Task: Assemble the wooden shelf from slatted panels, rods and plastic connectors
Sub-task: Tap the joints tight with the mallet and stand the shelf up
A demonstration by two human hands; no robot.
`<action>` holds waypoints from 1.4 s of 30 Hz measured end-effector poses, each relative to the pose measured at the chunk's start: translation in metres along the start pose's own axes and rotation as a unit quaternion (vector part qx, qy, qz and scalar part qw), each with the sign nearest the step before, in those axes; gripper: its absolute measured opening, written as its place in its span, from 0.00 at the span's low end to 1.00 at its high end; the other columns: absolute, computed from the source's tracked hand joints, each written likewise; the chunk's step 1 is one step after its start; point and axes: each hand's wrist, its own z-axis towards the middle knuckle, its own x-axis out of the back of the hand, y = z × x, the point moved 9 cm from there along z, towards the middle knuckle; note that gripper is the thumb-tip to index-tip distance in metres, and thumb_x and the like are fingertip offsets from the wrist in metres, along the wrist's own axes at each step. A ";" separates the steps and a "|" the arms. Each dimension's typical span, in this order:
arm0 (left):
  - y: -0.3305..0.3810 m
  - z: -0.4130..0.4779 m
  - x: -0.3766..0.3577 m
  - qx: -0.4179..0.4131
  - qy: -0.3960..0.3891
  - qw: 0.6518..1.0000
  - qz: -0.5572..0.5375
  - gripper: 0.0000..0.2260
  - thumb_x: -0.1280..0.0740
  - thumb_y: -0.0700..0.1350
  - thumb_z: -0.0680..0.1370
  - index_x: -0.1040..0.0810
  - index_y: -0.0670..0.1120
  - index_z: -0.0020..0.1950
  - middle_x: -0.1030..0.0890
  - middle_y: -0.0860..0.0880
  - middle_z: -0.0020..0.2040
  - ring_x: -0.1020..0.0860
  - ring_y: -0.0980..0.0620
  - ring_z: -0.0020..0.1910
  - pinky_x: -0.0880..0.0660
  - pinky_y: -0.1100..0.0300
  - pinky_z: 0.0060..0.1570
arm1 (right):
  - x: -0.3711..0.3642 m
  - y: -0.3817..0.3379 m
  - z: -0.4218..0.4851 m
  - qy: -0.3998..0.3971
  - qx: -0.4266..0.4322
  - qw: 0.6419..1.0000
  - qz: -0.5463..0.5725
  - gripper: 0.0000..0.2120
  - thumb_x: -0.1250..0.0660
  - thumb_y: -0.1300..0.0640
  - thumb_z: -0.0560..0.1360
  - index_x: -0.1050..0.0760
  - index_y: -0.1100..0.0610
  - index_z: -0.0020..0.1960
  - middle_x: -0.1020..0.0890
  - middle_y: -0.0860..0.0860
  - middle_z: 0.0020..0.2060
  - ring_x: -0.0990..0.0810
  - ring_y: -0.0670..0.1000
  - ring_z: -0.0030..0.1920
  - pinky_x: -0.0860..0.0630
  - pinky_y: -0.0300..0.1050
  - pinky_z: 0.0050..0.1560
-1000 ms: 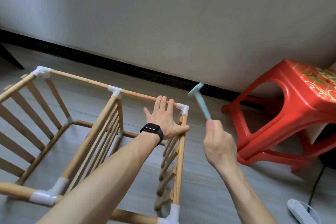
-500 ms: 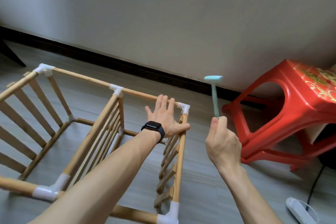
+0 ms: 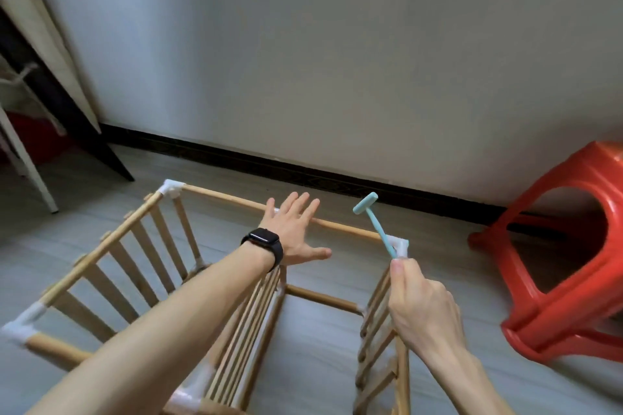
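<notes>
Our right grip (image 3: 421, 308) is curled round the handle of the hammer (image 3: 376, 224), whose teal head is lifted and tilted toward the wall (image 3: 371, 61), just above the corner connector (image 3: 400, 245). Our left grip (image 3: 293, 229), watch (image 3: 263, 242) at the wrist, lies with fingers straight and spread over the top rod (image 3: 344, 227), where the middle panel (image 3: 251, 323) meets it. It holds nothing and seems to steady the frame.

The shelf (image 3: 101, 249) lies on its side on the floor (image 3: 313, 357), three slatted panels joined by rods, with white connectors (image 3: 172, 187) at the corners we can see.

We judge the step to be tapping joints home, with the corner connector the likely target; assembly looks far along. The next blow calls for a short, square tap onto the plastic, not the rod, with the left grip bracing and its thumb out of the way.

The handle crosses that connector in our view, so we cannot tell how well the joint is seated. A red stool (image 3: 573, 280) stands near on the right, apart from the frame — room enough to swing, by our reckoning
</notes>
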 end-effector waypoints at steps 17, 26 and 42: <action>-0.115 -0.015 -0.032 0.074 0.078 0.987 -0.122 0.49 0.36 0.70 0.67 0.50 0.50 0.81 0.52 0.49 0.82 0.59 0.50 0.80 0.60 0.39 0.76 | -0.082 -0.101 0.040 -0.085 0.078 0.993 0.003 0.17 0.56 0.44 0.84 0.35 0.50 0.44 0.23 0.49 0.32 0.24 0.52 0.34 0.28 0.53 0.37; -0.116 -0.014 -0.035 0.072 0.109 0.980 -0.153 0.49 0.35 0.69 0.66 0.48 0.50 0.81 0.51 0.49 0.81 0.58 0.50 0.80 0.55 0.41 0.78 | -0.094 -0.122 0.042 -0.031 0.103 0.993 0.038 0.15 0.58 0.43 0.84 0.38 0.47 0.46 0.25 0.49 0.28 0.25 0.49 0.28 0.25 0.52 0.31; -0.113 -0.012 -0.040 0.076 0.096 0.984 -0.132 0.50 0.39 0.71 0.65 0.50 0.49 0.81 0.53 0.49 0.81 0.59 0.49 0.80 0.54 0.38 0.77 | -0.096 -0.104 0.048 -0.057 0.008 0.998 0.037 0.19 0.57 0.46 0.85 0.32 0.53 0.46 0.22 0.52 0.33 0.24 0.50 0.32 0.29 0.49 0.32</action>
